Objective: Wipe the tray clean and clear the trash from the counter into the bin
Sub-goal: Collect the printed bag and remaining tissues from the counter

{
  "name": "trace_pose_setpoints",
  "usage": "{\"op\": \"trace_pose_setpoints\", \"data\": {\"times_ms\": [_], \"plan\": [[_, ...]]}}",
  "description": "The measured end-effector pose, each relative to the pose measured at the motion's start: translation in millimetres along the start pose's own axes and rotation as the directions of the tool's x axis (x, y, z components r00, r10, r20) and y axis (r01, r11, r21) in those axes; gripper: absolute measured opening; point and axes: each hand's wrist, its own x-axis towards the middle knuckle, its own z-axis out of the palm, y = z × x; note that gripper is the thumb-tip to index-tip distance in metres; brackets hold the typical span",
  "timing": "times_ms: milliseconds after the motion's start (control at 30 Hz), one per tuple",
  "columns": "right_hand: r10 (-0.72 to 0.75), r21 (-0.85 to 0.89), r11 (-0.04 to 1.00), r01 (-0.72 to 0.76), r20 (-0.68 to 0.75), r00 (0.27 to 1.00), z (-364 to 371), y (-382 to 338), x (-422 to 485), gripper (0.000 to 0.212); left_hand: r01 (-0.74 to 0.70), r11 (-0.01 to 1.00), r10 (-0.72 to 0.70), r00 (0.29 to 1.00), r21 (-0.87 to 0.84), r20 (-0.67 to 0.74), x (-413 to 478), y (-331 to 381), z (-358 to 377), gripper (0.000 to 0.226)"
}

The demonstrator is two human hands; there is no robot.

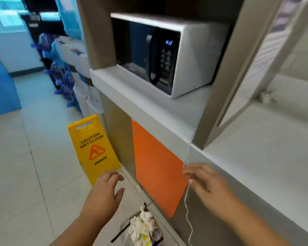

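A bin point(142, 228) stands on the floor at the bottom middle, filled with crumpled white tissues, a black straw and a round lid. My left hand point(106, 190) hovers above and to the left of it, fingers spread, holding nothing. My right hand point(203, 181) is held out in front of the counter edge point(212, 157), fingers apart; a thin white string point(187, 206) hangs down from the counter past its fingertips. Whether the fingers touch the string I cannot tell. No tray is in view.
A microwave point(160, 54) sits on a white shelf above an orange cabinet door point(156, 167). A yellow wet-floor sign point(92, 148) stands on the tiled floor at the left. Racks with blue items line the far left wall.
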Motion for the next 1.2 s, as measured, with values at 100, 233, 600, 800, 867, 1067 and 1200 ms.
{"op": "trace_pose_setpoints", "data": {"times_ms": [100,233,600,800,867,1067,1200], "plan": [[0.031,-0.007,0.999,-0.033,-0.124,0.992,-53.6,-16.7,-15.0,0.023,-0.134,0.991,0.135,0.991,0.025,-0.027,13.4,34.5,-22.5,0.023],[0.067,0.009,0.998,-0.067,-0.254,0.965,-109.5,-13.3,-24.7,0.026,-0.399,0.917,0.396,0.912,-0.009,-0.106,45.1,101.7,-44.9,0.029],[0.095,-0.216,0.967,-0.136,-0.189,0.977,-240.0,67.4,-24.7,0.020,-0.796,0.582,0.811,0.582,0.166,-0.057,126.5,285.6,-29.8,0.025],[0.120,-0.308,0.940,-0.147,-0.105,0.987,-292.5,124.2,-16.9,0.019,-0.759,0.642,0.766,0.639,0.109,-0.070,155.6,362.6,6.2,0.025],[0.131,-0.337,0.929,-0.151,-0.081,0.988,-306.5,142.8,-10.2,0.019,-0.741,0.664,0.747,0.663,0.101,-0.047,168.2,380.1,19.1,0.027],[0.172,-0.368,0.914,-0.174,-0.039,0.984,-333.4,191.0,19.8,0.024,-0.624,0.781,0.623,0.781,0.017,0.040,213.8,426.4,49.8,0.035],[0.191,-0.405,0.896,-0.181,-0.017,0.982,-343.2,219.3,44.6,0.027,-0.567,0.824,0.561,0.816,0.006,0.138,252.6,452.4,72.4,0.043]]}}
